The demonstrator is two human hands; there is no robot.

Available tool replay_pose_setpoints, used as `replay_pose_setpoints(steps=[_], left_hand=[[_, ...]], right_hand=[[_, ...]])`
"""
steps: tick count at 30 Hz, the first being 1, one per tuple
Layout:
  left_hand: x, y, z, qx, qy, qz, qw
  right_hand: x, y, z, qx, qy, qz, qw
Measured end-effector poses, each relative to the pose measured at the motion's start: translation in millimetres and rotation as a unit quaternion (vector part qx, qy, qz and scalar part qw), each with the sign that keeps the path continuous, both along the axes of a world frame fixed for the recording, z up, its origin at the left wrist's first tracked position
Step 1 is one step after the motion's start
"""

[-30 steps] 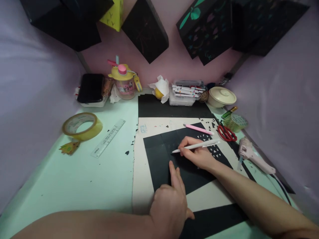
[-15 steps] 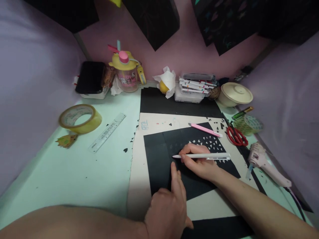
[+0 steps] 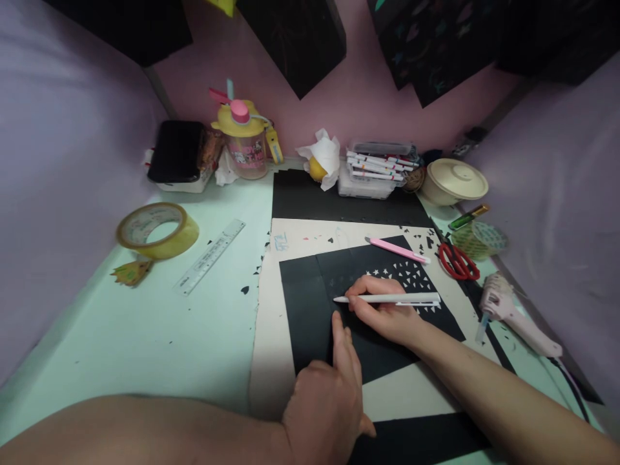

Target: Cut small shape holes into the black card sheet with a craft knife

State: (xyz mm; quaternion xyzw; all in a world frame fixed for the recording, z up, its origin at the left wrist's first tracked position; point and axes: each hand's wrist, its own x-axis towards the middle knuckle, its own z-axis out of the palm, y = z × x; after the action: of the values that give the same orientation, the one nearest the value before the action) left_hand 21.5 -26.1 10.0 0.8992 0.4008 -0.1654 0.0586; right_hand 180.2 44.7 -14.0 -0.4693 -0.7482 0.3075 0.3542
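Atop the green table (image 3: 145, 342), black card (image 3: 307, 310) lay on white paper (image 3: 272, 336); the right hand (image 3: 383, 316) gripped a pen (image 3: 411, 298), the left hand (image 3: 329, 394) rested unclenched on the card.

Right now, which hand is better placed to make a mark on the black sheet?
Likely the right hand: it holds the white pen, tip close over the black sheet. The left hand holds no pen and extends fingers toward that tip.

The right-hand grip (image 3: 387, 320) holds a white pen (image 3: 387, 298), its tip (image 3: 336, 299) at a black sheet (image 3: 307, 310) with cut-outs (image 3: 410, 278); the left-hand grip (image 3: 327, 400) rests on the sheet. Counter (image 3: 121, 349), left: tape (image 3: 181, 240) and ruler (image 3: 209, 258); right: scissors (image 3: 459, 265).
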Motion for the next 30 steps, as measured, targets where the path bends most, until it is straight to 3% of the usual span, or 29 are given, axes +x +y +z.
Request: replay_pose_setpoints(steps=[30], left_hand=[[-0.5,-1.5,1.2,0.008,-0.012,0.007,1.0]], right_hand=[[1.2,-1.1,-2.0,-0.006,-0.016,0.0,1.0]])
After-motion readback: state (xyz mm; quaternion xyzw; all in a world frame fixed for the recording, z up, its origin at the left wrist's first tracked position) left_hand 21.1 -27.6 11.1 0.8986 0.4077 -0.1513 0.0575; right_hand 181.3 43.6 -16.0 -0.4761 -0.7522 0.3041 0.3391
